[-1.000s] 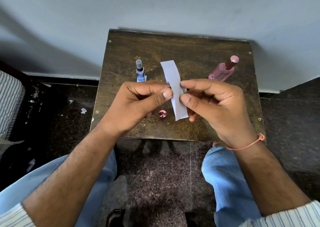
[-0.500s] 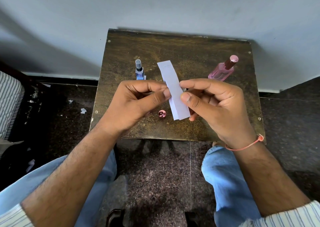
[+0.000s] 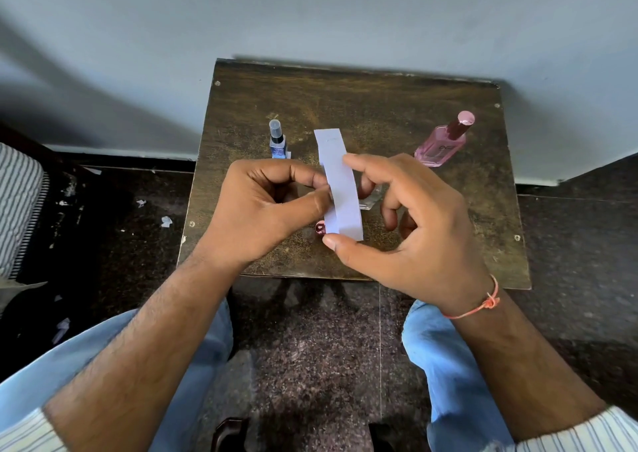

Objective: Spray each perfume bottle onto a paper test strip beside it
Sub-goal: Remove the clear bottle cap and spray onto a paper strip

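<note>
Over the brown counter [image 3: 345, 99], the left hand [image 3: 262, 210] pinches a white paper strip [image 3: 340, 182] by its left edge between thumb and forefinger. The right hand [image 3: 414, 230] touches the same strip with forefinger near the top and thumb at the bottom end, its fingers spread. A blue bottle [image 3: 278, 141] stands behind the left hand; a pink bottle [image 3: 445, 141] stands at right. A small pink cap [image 3: 320, 228] lies beneath the strip.

A plain room, likely a home

A small worn wooden worktop [image 3: 345, 106] stands against a bare painted wall [image 3: 310, 13] on a dark speckled stone floor [image 3: 310, 348].
</note>
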Tool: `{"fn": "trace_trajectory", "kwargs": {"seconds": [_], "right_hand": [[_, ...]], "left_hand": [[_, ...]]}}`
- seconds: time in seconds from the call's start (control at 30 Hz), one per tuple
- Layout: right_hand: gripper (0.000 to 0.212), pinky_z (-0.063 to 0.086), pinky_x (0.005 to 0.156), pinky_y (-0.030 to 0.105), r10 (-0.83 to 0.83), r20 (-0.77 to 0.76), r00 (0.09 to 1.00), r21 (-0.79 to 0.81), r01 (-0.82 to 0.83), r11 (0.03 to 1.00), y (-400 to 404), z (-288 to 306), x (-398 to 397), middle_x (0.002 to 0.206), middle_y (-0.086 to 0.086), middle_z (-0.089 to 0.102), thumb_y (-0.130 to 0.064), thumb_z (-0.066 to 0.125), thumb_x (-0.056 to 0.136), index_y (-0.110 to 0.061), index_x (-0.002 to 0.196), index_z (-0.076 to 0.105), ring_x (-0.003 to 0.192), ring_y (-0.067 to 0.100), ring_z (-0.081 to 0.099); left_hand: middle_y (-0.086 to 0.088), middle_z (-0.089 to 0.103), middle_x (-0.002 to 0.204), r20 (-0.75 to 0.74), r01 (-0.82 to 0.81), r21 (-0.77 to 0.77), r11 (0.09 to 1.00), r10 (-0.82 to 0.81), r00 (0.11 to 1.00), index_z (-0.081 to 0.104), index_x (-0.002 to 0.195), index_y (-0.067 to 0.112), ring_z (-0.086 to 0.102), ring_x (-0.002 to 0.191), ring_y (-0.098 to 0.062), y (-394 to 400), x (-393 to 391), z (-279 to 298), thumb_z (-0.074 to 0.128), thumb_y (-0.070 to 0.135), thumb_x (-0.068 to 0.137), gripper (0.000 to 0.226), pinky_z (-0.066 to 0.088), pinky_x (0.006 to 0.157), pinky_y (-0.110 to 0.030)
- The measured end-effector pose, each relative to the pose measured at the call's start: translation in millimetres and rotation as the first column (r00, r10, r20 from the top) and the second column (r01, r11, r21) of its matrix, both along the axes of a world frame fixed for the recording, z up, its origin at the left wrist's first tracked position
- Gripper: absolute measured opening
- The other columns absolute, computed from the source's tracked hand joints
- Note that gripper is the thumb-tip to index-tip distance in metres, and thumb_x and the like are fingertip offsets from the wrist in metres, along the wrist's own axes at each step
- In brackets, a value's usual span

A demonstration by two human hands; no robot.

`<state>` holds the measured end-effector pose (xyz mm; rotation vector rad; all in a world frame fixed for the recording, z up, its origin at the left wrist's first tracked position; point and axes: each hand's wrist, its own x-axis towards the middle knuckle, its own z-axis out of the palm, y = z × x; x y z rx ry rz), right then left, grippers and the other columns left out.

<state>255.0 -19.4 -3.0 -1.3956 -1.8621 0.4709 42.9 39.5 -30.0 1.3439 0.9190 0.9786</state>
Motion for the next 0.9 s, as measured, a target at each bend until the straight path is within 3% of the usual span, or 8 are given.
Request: {"fn": "trace_trajectory", "kwargs": {"seconds": [0.1, 0.17, 0.33, 0.5, 0.57, 0.67, 0.77, 0.9], "right_hand": [[0.068, 0.044, 0.061, 0.019, 0.038, -0.049, 0.998, -0.007, -0.038, 0.999, -0.7, -0.2, -0.9, 0.108, -0.007, 0.064, -0.029, 0.099, 0.076, -0.013, 0.136, 0.071, 0.069, 0.010, 0.056], [0.064, 0.039, 0.062, 0.011, 0.050, -0.106, 0.993, -0.030, -0.054, 0.998, -0.1, -0.8, -0.7, 0.110, -0.005, 0.065, -0.024, 0.100, 0.076, -0.010, 0.132, 0.072, 0.072, 0.006, 0.055], [0.057, 0.039, 0.056, 0.016, 0.047, -0.217, 0.975, -0.080, -0.066, 0.995, 1.8, 0.0, 0.6, 0.107, -0.006, 0.065, -0.022, 0.096, 0.080, -0.012, 0.131, 0.072, 0.064, 0.021, 0.055], [0.059, 0.050, 0.054, 0.045, -0.014, -0.462, 0.887, -0.234, -0.106, 0.966, 2.5, 0.0, -5.0, 0.092, -0.010, 0.077, -0.011, 0.090, 0.085, -0.023, 0.138, 0.065, 0.062, 0.030, 0.058], [0.062, 0.052, 0.061, 0.040, -0.051, -0.544, 0.837, -0.294, -0.133, 0.947, 3.7, 0.3, -6.7, 0.091, -0.010, 0.081, -0.008, 0.087, 0.089, -0.025, 0.142, 0.060, 0.064, 0.031, 0.059], [0.061, 0.048, 0.057, 0.019, -0.133, -0.612, 0.779, -0.361, -0.126, 0.924, 5.7, 1.5, -8.6, 0.089, -0.002, 0.084, -0.008, 0.085, 0.090, -0.025, 0.143, 0.058, 0.055, 0.004, 0.057], [0.062, 0.047, 0.045, 0.025, -0.181, -0.672, 0.718, -0.401, -0.147, 0.904, 7.4, 4.1, -10.7, 0.090, 0.008, 0.085, -0.015, 0.083, 0.086, -0.026, 0.142, 0.059, 0.049, 0.007, 0.057], [0.058, 0.048, 0.046, 0.029, -0.220, -0.721, 0.657, -0.442, -0.193, 0.876, 6.7, 3.9, -10.7, 0.088, 0.009, 0.084, -0.020, 0.084, 0.083, -0.028, 0.137, 0.063, 0.054, 0.016, 0.062]], "left_hand": [[-0.021, 0.078, 0.082, -0.032, 0.004, 0.006, 1.000, -0.004, 0.999, 0.082, 0.087, 0.011, 0.060, 0.060, -0.020, -0.2, -0.3, 0.7, 0.085, 0.007, 0.083, 0.006, 0.047, 0.055, -0.026], [-0.021, 0.075, 0.077, -0.049, 0.007, 0.034, 0.999, -0.005, 0.999, 0.082, 0.088, 0.012, 0.049, 0.050, -0.003, -0.8, -0.1, 1.1, 0.086, 0.008, 0.083, 0.008, 0.037, 0.049, -0.019], [-0.025, 0.073, 0.071, -0.108, -0.046, 0.073, 0.996, 0.054, 0.993, 0.082, 0.085, 0.018, 0.037, 0.045, -0.009, 0.0, -1.5, -2.0, 0.085, 0.025, 0.082, 0.009, 0.026, 0.046, -0.026], [0.008, 0.080, 0.078, -0.169, -0.036, 0.117, 0.992, 0.056, 0.984, 0.079, 0.086, 0.014, 0.042, 0.043, -0.001, -1.6, -2.3, -2.4, 0.086, 0.011, 0.083, 0.008, 0.032, 0.045, -0.019], [0.004, 0.080, 0.078, -0.178, -0.038, 0.126, 0.991, 0.060, 0.982, 0.079, 0.085, 0.012, 0.043, 0.043, -0.004, -1.8, -2.0, -2.5, 0.086, 0.010, 0.082, 0.008, 0.033, 0.045, -0.020], [0.005, 0.077, 0.074, -0.170, -0.028, 0.125, 0.992, 0.049, 0.984, 0.077, 0.082, 0.011, 0.044, 0.045, -0.005, -2.8, -1.3, -2.4, 0.086, 0.009, 0.082, 0.009, 0.034, 0.046, -0.019], [0.002, 0.075, 0.071, -0.171, -0.022, 0.132, 0.991, 0.045, 0.984, 0.075, 0.081, 0.011, 0.044, 0.045, -0.010, -3.0, -0.9, -2.1, 0.086, 0.009, 0.083, 0.011, 0.034, 0.045, -0.020], [-0.007, 0.075, 0.075, -0.160, -0.015, 0.131, 0.991, 0.036, 0.986, 0.072, 0.084, 0.014, 0.043, 0.042, -0.011, -2.8, -0.5, -0.9, 0.086, 0.014, 0.085, 0.014, 0.032, 0.042, -0.027]]}}
